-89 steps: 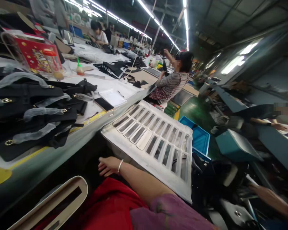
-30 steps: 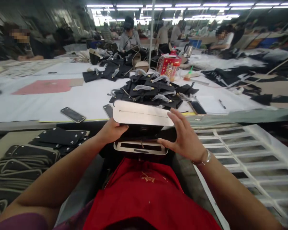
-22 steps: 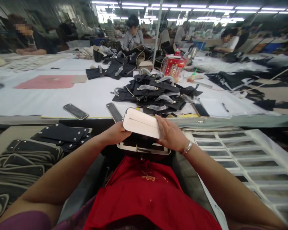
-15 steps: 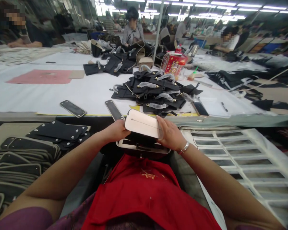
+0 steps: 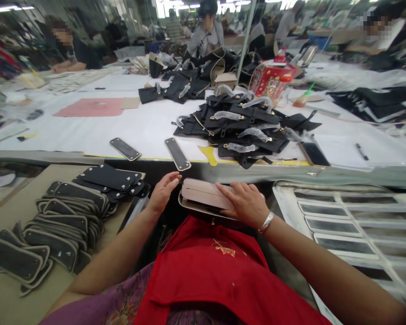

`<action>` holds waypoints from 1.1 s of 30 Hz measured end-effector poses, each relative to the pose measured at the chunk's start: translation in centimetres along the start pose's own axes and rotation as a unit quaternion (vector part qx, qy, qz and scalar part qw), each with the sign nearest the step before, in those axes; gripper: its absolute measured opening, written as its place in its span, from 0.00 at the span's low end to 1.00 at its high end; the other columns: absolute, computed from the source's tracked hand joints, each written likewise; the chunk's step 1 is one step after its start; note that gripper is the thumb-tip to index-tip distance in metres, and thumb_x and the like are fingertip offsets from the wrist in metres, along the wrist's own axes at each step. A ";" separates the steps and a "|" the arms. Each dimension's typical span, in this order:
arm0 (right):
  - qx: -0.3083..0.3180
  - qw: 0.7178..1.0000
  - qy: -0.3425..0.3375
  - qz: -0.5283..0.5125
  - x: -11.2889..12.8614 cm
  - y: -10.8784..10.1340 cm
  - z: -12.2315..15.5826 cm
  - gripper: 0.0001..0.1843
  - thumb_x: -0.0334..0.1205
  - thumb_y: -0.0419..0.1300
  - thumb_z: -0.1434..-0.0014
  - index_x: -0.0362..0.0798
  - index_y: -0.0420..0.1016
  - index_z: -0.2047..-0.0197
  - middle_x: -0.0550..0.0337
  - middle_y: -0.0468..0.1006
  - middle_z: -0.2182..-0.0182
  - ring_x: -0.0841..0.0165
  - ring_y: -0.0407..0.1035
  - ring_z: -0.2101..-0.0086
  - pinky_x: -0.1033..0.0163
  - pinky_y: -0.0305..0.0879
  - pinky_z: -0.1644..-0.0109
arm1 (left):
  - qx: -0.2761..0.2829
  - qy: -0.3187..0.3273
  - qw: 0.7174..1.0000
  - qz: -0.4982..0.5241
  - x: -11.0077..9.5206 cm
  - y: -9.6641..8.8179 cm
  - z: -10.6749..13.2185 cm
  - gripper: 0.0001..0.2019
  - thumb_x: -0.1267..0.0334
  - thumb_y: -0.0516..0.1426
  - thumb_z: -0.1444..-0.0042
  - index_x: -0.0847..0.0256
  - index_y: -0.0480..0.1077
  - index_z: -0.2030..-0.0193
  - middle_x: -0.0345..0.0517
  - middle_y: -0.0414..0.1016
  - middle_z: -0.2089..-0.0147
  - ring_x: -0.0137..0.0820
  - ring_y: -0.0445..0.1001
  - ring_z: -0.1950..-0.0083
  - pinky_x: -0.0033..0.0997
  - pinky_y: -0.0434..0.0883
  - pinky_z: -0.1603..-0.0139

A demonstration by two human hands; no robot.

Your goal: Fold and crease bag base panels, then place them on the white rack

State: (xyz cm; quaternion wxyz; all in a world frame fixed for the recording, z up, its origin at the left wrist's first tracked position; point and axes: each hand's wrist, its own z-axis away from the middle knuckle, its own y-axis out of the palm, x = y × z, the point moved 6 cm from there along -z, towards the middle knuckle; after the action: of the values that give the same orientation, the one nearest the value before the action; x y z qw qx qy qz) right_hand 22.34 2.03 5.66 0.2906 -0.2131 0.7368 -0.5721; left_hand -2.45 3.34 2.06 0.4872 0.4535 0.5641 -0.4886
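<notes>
A beige oblong plate (image 5: 203, 193) lies closed on a second beige plate (image 5: 195, 209) just beyond my red apron (image 5: 223, 271). My right hand (image 5: 245, 203) rests flat on the top plate's right half, fingers stretched out, a bracelet at the wrist. Just off the plate's left end, my left hand (image 5: 164, 189) has its fingers spread and holds nothing. Two black oblong pieces (image 5: 177, 153) (image 5: 125, 149) and a yellow cut-out (image 5: 209, 155) lie on the table edge beyond.
Stacks of black oblong pieces (image 5: 64, 216) cover a board at my left. A white slotted tray (image 5: 352, 221) sits at my right. On the white table are a pile of black bag parts (image 5: 240, 126), a phone (image 5: 313, 153), a pen (image 5: 362, 151) and a red box (image 5: 270, 79). Other people work at the far side.
The top plate, held tilted up in both hands, has come down flat onto the lower plate. My left hand has let go of it and my right hand now lies on top.
</notes>
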 end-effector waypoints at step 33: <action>-0.096 0.709 0.351 -0.605 -10.2 5.4 3.3 0.22 0.52 0.54 0.43 0.48 0.69 0.50 0.58 0.75 0.63 0.70 0.69 0.65 0.63 0.65 0.56 | 0.415 0.376 0.670 -0.487 -0.5 13.1 4.5 0.27 0.50 0.52 0.44 0.61 0.58 0.41 0.53 0.69 0.52 0.39 0.67 0.55 0.37 0.64 0.56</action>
State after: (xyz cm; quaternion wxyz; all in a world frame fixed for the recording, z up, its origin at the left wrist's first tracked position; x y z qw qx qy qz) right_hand 32.18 7.66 1.74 -0.4190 -0.4237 0.5502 -0.5850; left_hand 11.01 0.35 0.94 -0.3122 0.4147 0.5794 -0.6284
